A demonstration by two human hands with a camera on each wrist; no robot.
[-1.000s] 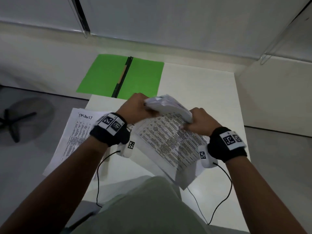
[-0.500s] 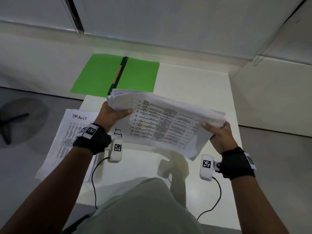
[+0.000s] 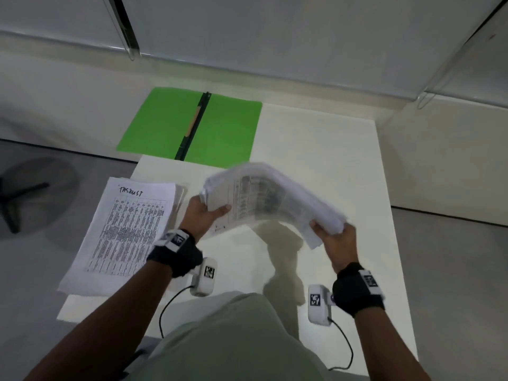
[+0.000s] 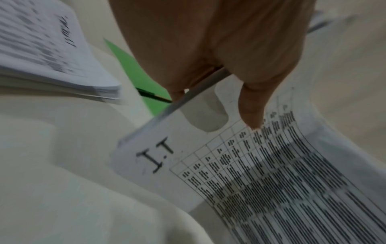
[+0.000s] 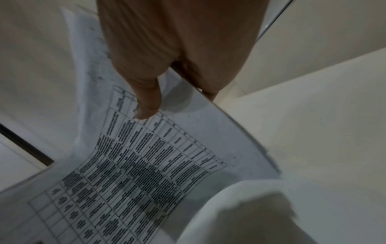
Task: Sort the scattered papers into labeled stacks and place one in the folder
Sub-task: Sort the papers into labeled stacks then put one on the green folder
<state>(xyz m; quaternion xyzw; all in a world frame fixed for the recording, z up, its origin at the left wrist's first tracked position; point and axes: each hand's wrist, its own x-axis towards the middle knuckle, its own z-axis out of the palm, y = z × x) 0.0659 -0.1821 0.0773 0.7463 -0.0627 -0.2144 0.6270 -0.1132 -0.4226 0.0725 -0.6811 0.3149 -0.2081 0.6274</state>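
Note:
I hold a thick stack of printed table sheets [image 3: 275, 199] above the white table [image 3: 316, 149], blurred by motion and bowed upward in the middle. My left hand [image 3: 204, 214] grips its left end, thumb on top. My right hand [image 3: 334, 235] grips the right end. The top sheet [image 4: 240, 173] is hand-marked "I.T" near my left thumb [image 4: 249, 109]. My right thumb [image 5: 146, 100] presses on the printed grid [image 5: 135, 173]. A second stack [image 3: 126, 232] headed "TASKLIST" lies at the table's left edge, overhanging it. The open green folder [image 3: 192, 127] lies at the far left corner.
The folder's left half juts past the table over the floor. A chair base [image 3: 16, 199] stands on the grey floor to the left. White walls close the back and right. My lap in pale cloth [image 3: 233, 339] is at the near edge.
One second ago the stack was curled between my hands close together. I spread it wide and level, and now it has swung so its right end dips toward me.

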